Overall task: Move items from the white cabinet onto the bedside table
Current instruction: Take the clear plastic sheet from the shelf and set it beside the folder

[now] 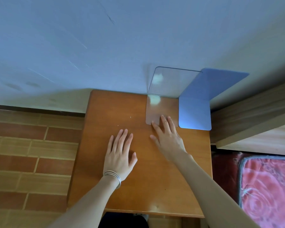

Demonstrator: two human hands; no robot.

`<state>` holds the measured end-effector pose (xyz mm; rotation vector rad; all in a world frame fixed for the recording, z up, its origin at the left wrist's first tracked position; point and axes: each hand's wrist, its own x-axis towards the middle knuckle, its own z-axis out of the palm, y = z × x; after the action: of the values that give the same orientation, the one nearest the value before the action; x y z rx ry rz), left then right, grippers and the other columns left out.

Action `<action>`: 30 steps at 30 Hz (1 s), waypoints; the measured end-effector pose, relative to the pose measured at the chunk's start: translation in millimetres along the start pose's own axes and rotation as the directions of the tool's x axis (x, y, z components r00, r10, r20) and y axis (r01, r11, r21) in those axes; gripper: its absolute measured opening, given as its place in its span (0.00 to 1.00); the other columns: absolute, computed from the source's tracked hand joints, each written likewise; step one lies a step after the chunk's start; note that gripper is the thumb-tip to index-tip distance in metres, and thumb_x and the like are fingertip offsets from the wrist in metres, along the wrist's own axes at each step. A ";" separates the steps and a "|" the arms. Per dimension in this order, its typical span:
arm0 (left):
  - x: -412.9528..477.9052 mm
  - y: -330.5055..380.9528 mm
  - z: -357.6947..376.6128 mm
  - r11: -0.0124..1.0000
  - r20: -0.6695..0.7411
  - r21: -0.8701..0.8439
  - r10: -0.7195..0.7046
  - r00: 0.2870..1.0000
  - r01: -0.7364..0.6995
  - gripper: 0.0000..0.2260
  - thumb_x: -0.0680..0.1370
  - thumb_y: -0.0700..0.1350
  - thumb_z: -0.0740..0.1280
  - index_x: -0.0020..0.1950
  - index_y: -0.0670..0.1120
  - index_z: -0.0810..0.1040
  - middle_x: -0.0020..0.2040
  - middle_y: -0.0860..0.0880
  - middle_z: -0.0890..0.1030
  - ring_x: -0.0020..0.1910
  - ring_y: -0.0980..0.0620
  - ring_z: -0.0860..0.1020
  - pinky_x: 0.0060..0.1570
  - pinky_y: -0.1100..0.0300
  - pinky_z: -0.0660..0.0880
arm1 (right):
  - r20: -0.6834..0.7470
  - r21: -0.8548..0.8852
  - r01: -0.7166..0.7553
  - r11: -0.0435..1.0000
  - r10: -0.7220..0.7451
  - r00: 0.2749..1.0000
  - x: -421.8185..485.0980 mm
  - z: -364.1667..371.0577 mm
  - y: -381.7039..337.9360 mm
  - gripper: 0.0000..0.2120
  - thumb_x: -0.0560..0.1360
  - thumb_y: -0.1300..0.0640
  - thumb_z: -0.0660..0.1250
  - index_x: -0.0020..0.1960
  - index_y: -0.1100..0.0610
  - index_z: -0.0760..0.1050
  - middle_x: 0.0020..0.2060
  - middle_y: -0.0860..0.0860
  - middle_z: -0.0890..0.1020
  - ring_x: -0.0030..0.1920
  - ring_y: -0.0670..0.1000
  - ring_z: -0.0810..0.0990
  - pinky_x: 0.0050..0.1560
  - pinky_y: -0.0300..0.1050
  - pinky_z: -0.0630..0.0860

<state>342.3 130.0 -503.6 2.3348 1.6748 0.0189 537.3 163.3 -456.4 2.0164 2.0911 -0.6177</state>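
- Left hand (120, 155), bangles (113, 176) on wrist, lies flat and relaxed on bedside table (105, 112)
- Right hand (168, 139), fingers straight, touches clear bookend (161, 99) base, beside blue bookend (196, 111)

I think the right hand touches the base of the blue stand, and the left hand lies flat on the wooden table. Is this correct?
Not quite. The head view shows the right hand with its fingers on the base of the clear stand, not the blue stand, which stands beside it. The left hand does lie flat on the wooden table.
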 end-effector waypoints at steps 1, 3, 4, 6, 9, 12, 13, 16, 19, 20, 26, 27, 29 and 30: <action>0.0 -0.1 -0.2 1.000 -0.002 0.000 0.000 1.000 0.000 0.27 0.76 0.55 0.54 0.72 0.44 0.66 0.74 0.43 0.64 0.74 0.46 0.57 0.71 0.45 0.55 | -0.002 -0.016 0.001 1.000 -0.001 1.000 0.5 1.3 1.1 0.27 0.79 0.41 0.46 0.75 0.46 0.47 0.76 0.51 0.44 0.74 0.54 0.38 0.67 0.51 0.64; -0.1 -0.3 -0.4 1.000 0.001 0.001 -0.002 1.000 0.002 0.27 0.76 0.56 0.54 0.72 0.44 0.66 0.74 0.43 0.63 0.74 0.46 0.57 0.71 0.45 0.55 | -0.002 -0.028 0.012 1.000 -0.013 1.000 0.9 3.0 1.4 0.27 0.79 0.41 0.46 0.76 0.47 0.47 0.76 0.52 0.44 0.75 0.55 0.39 0.67 0.51 0.64; 0.1 -0.5 -0.2 1.000 0.005 0.002 -0.003 1.000 0.003 0.27 0.76 0.56 0.54 0.72 0.44 0.66 0.74 0.43 0.63 0.74 0.46 0.57 0.71 0.45 0.55 | -0.016 -0.011 0.021 1.000 -0.021 1.000 1.0 3.7 1.6 0.26 0.79 0.41 0.47 0.75 0.47 0.50 0.76 0.52 0.46 0.75 0.56 0.40 0.67 0.52 0.65; 0.1 -0.3 -0.1 1.000 0.008 0.006 -0.004 1.000 0.004 0.27 0.76 0.56 0.55 0.72 0.44 0.67 0.74 0.43 0.63 0.74 0.46 0.57 0.71 0.46 0.55 | -0.121 0.042 0.031 0.999 -0.026 0.992 -0.1 2.5 3.5 0.23 0.80 0.45 0.52 0.73 0.50 0.60 0.74 0.56 0.54 0.74 0.59 0.47 0.64 0.56 0.69; 0.5 -0.3 -0.1 1.000 0.005 0.007 -0.006 1.000 0.006 0.28 0.76 0.56 0.55 0.72 0.44 0.67 0.74 0.43 0.63 0.74 0.46 0.56 0.71 0.46 0.54 | -0.291 0.092 -0.099 0.991 0.121 0.949 -1.6 5.1 19.4 0.20 0.78 0.49 0.58 0.68 0.53 0.67 0.71 0.63 0.61 0.71 0.67 0.54 0.63 0.65 0.68; 0.9 -0.2 1.1 1.000 0.004 0.009 -0.006 1.000 0.006 0.27 0.76 0.56 0.54 0.72 0.44 0.67 0.74 0.43 0.63 0.74 0.46 0.56 0.71 0.45 0.55 | -0.189 0.110 -0.226 0.968 0.243 0.951 -2.9 9.6 35.9 0.24 0.79 0.45 0.55 0.73 0.49 0.59 0.73 0.65 0.53 0.71 0.69 0.46 0.66 0.68 0.60; 0.9 -0.5 1.3 1.000 0.003 0.008 -0.005 1.000 0.005 0.27 0.76 0.56 0.54 0.72 0.44 0.67 0.74 0.43 0.63 0.74 0.46 0.57 0.71 0.45 0.55 | -0.136 0.088 -0.239 0.967 0.250 0.959 -2.7 11.0 38.2 0.26 0.79 0.43 0.52 0.75 0.48 0.55 0.74 0.64 0.49 0.72 0.68 0.43 0.68 0.66 0.57; 1.0 -0.7 1.9 1.000 -0.007 0.001 -0.005 1.000 0.005 0.28 0.76 0.55 0.55 0.72 0.44 0.67 0.74 0.43 0.63 0.74 0.46 0.57 0.71 0.45 0.54 | -0.072 0.074 -0.236 0.969 0.241 0.968 -2.4 7.6 35.1 0.27 0.79 0.41 0.48 0.75 0.47 0.48 0.75 0.60 0.44 0.72 0.65 0.38 0.70 0.62 0.56; 0.5 0.0 1.5 1.000 -0.012 0.000 -0.003 1.000 0.003 0.28 0.75 0.55 0.55 0.72 0.43 0.67 0.74 0.43 0.63 0.74 0.46 0.57 0.71 0.46 0.54 | -0.039 0.061 -0.223 0.973 0.226 0.973 -2.4 5.6 25.4 0.27 0.80 0.42 0.45 0.76 0.46 0.44 0.75 0.59 0.42 0.72 0.65 0.37 0.71 0.60 0.56; 0.5 0.1 1.2 1.000 -0.011 0.003 -0.003 1.000 0.003 0.28 0.75 0.55 0.55 0.72 0.43 0.67 0.74 0.43 0.63 0.74 0.46 0.57 0.71 0.46 0.54 | -0.039 0.052 -0.220 0.974 0.222 0.974 -2.0 5.4 21.7 0.27 0.80 0.42 0.45 0.76 0.47 0.44 0.75 0.59 0.42 0.72 0.65 0.37 0.71 0.59 0.55; 0.8 -0.4 1.2 1.000 -0.004 0.013 -0.008 1.000 0.008 0.28 0.75 0.56 0.55 0.72 0.44 0.67 0.74 0.43 0.63 0.74 0.46 0.57 0.72 0.46 0.53 | -0.105 -0.003 -0.234 0.972 0.233 0.967 0.5 9.4 17.3 0.25 0.80 0.45 0.47 0.75 0.45 0.44 0.75 0.60 0.47 0.73 0.65 0.44 0.68 0.59 0.63; 1.0 -0.4 1.1 1.000 -0.004 0.013 -0.009 1.000 0.009 0.28 0.76 0.56 0.55 0.72 0.44 0.67 0.74 0.43 0.63 0.74 0.46 0.57 0.72 0.46 0.53 | -0.123 -0.016 -0.236 0.972 0.232 0.965 0.8 9.9 20.0 0.25 0.80 0.45 0.48 0.75 0.44 0.46 0.74 0.59 0.50 0.73 0.64 0.46 0.67 0.59 0.65; 1.1 -0.4 1.2 1.000 -0.004 0.016 -0.010 1.000 0.010 0.28 0.76 0.56 0.55 0.72 0.44 0.67 0.74 0.43 0.63 0.74 0.46 0.57 0.71 0.46 0.54 | -0.171 -0.067 -0.232 0.970 0.218 0.961 2.5 9.2 24.5 0.23 0.79 0.46 0.50 0.74 0.43 0.53 0.73 0.60 0.57 0.71 0.65 0.55 0.65 0.65 0.63; 1.3 -0.4 1.6 1.000 -0.004 0.016 -0.007 1.000 0.007 0.28 0.76 0.56 0.55 0.72 0.44 0.67 0.74 0.43 0.63 0.74 0.46 0.57 0.71 0.46 0.54 | -0.188 -0.088 -0.229 0.969 0.209 0.960 3.8 8.5 26.8 0.23 0.79 0.46 0.51 0.73 0.43 0.57 0.71 0.60 0.61 0.69 0.65 0.59 0.64 0.67 0.62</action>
<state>342.6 131.0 -505.4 2.3417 1.6917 0.0089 562.1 163.3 -470.2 2.2704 1.9035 -0.2896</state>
